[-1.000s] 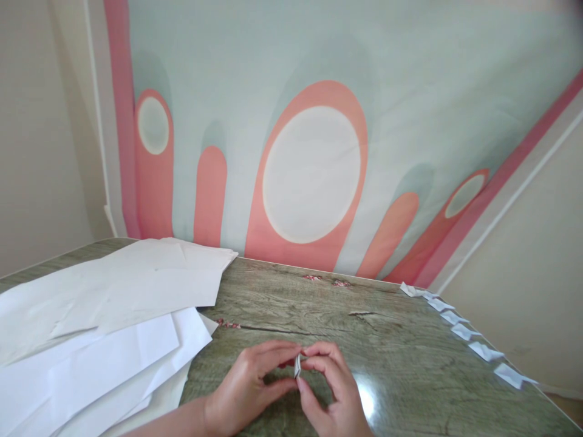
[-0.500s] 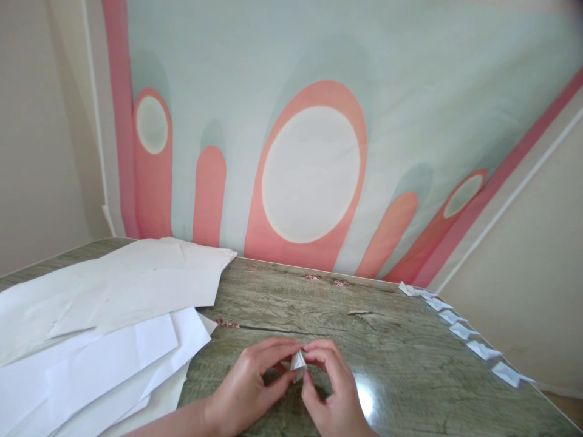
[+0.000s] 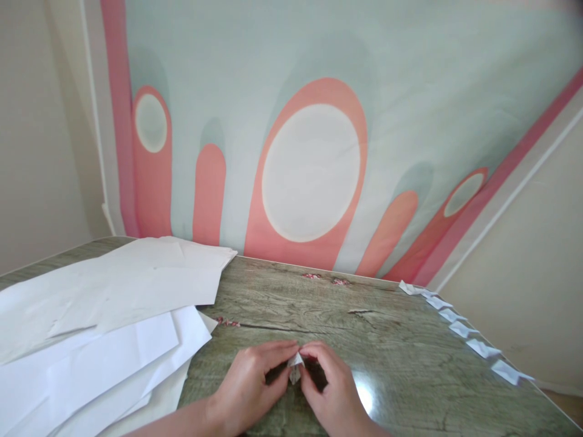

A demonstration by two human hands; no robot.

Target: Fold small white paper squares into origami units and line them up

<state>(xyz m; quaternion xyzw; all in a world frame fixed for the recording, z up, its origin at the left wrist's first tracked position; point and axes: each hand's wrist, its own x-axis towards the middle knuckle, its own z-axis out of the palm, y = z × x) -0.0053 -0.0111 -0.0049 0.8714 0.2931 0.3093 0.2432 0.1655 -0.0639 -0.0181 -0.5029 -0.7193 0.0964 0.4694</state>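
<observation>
Between my two hands is a small folded piece of white paper (image 3: pixel 296 366), pointed at the top, with faint dark marks on it. My left hand (image 3: pixel 255 379) pinches it from the left with fingertips and thumb. From the other side my right hand (image 3: pixel 333 388) grips it, its index finger at the top tip and its thumb by the lower edge. Both hands are low over the wooden table (image 3: pixel 282 297), near its front. Fingertips cover part of the paper's sides.
Overlapping white paper sheets (image 3: pixel 136 276) lie across the table's left side. Along the right edge runs a row of several small folded white papers (image 3: pixel 483 349). A patterned backdrop (image 3: pixel 314 170) stands behind the table.
The folded paper has turned slightly and shifted a little left between my fingers. My right thumb and fingers have moved slightly left along it.
</observation>
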